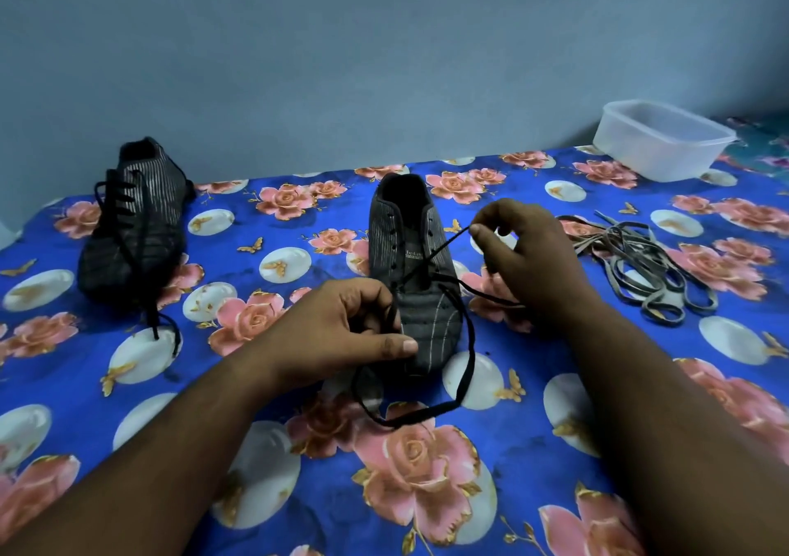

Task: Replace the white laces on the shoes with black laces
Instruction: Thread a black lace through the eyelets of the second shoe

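Observation:
A dark striped shoe [407, 248] stands in the middle of the flowered cloth, toe toward me. A black lace [469, 342] runs through its lower eyelets and loops over the cloth in front of the toe. My left hand [341, 333] grips the shoe's toe on its left side and pinches one part of the lace. My right hand [525, 252] pinches the other end of the lace, drawn taut up and to the right of the tongue. A second dark shoe [132, 222] with a black lace threaded through it lies at the far left.
A heap of greyish-white laces [640, 269] lies to the right of my right hand. A clear plastic tub [661, 139] sits at the back right near the wall. The blue flowered cloth [299, 449] covers the whole surface.

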A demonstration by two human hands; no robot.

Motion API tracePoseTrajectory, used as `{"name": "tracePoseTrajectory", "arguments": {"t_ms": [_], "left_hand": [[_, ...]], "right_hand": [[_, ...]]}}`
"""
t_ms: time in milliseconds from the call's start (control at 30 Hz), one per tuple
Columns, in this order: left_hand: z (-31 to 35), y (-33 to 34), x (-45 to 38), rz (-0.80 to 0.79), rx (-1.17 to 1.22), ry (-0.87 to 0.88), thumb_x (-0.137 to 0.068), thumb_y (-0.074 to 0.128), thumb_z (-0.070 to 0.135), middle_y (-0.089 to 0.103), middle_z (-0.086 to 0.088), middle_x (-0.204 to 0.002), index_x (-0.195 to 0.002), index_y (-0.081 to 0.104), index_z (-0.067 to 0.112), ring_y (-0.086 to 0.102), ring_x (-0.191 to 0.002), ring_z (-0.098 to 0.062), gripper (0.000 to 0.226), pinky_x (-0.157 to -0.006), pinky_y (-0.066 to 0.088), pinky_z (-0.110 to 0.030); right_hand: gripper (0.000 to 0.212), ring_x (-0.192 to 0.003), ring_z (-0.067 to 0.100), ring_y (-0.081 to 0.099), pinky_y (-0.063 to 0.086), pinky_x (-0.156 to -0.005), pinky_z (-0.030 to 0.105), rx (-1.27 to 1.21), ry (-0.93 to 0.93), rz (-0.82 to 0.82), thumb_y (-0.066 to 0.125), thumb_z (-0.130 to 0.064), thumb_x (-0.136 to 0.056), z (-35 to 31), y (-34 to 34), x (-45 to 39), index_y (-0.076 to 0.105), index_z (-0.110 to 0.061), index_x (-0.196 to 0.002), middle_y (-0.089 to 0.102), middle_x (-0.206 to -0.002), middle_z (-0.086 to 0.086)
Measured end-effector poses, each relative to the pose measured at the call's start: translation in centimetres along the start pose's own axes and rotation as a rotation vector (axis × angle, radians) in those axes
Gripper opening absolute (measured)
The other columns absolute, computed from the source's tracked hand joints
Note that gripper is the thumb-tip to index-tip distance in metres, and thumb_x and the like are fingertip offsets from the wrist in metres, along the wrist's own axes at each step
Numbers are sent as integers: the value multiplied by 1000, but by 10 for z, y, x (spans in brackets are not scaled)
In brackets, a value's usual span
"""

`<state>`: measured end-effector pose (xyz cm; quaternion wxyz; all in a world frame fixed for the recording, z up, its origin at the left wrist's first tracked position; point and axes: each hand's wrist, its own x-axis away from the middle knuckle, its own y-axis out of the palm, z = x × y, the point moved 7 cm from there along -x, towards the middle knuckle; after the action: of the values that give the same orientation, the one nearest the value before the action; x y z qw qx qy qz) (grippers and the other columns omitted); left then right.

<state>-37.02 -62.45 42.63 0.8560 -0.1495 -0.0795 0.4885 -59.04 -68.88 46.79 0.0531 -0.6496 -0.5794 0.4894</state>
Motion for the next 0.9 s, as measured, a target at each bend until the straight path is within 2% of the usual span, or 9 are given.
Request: {"name": "tracePoseTrajectory", "arguments": {"t_ms": [67, 167, 267, 333, 433, 533, 633, 767, 900], "left_hand": [[-1, -2, -1, 22, -47, 9, -76, 87, 32, 47, 4, -59, -82, 64, 17, 42, -57, -9, 29, -57, 39, -20], [-2, -2, -3, 19, -51, 22, -76, 87, 32, 43, 9, -56, -84, 66, 17, 37, -54, -7, 27, -55, 37, -17], [-3, -1, -2, -4, -31, 34, -77, 87, 31, 48, 12, -54, -86, 71, 16, 39, -53, -5, 23, -55, 38, -16], [-2, 1, -2, -17, 17, 38, -78, 83, 37, 64, 7, -65, -91, 74, 17, 53, -60, -5, 25, -62, 45, -16], [-2, 0, 0, -5, 110, 22, -84, 73, 44, 77, -6, -94, -98, 77, 18, 68, -86, -9, 29, -78, 53, -20], [-2, -2, -1, 17, 150, 13, -92, 57, 36, 76, -7, -95, -101, 78, 18, 55, -69, -6, 29, -66, 44, -16], [-5, -5, -2, 38, 143, -8, -89, 50, 17, 69, -28, -93, -102, 78, 20, 47, -66, -14, 32, -61, 39, -20], [-8, -1, -1, 4, 143, 9, -89, 72, 7, 78, -7, -94, -103, 77, 20, 72, -86, -11, 20, -77, 55, -19], [-7, -3, -1, 41, 103, 29, -80, 84, 18, 78, -6, -86, -102, 76, 21, 73, -80, -13, 24, -73, 56, -21]], "right_hand": [[8, -77, 8, 55, 39, -68, 26, -1, 100, 88, 63, -24, -96, 12, -8, -2, 66, -20, -89, 60, -76, -18], [8, -79, 18, 58, 42, -73, 33, 70, 258, 177, 60, -28, -97, 32, -20, -2, 63, -23, -91, 62, -83, -9], [12, -101, 27, 58, 45, -92, 43, 203, 314, 52, 61, -32, -97, 42, -14, -1, 67, -23, -99, 66, -99, -4], [13, -107, 24, 55, 41, -98, 41, 208, 209, -28, 66, -33, -95, 32, -6, -2, 69, -24, -104, 63, -106, 0], [17, -94, 5, 54, 40, -88, 25, -1, -63, -161, 70, -41, -92, -3, 2, 0, 72, -24, -95, 63, -94, -7], [16, -95, 12, 56, 40, -85, 27, -38, -135, -341, 74, -44, -87, -16, 16, 7, 74, -27, -87, 68, -91, -12], [8, -95, 18, 57, 42, -84, 30, -45, -145, -358, 79, -36, -85, -16, 19, 9, 76, -28, -86, 69, -91, -15], [8, -94, 13, 54, 39, -82, 23, -33, -159, -349, 76, -33, -89, -15, 19, 9, 73, -26, -86, 68, -89, -13], [10, -92, 14, 54, 37, -85, 20, 34, -120, -226, 71, -28, -92, -7, 10, 3, 68, -20, -86, 64, -88, -12]]}}
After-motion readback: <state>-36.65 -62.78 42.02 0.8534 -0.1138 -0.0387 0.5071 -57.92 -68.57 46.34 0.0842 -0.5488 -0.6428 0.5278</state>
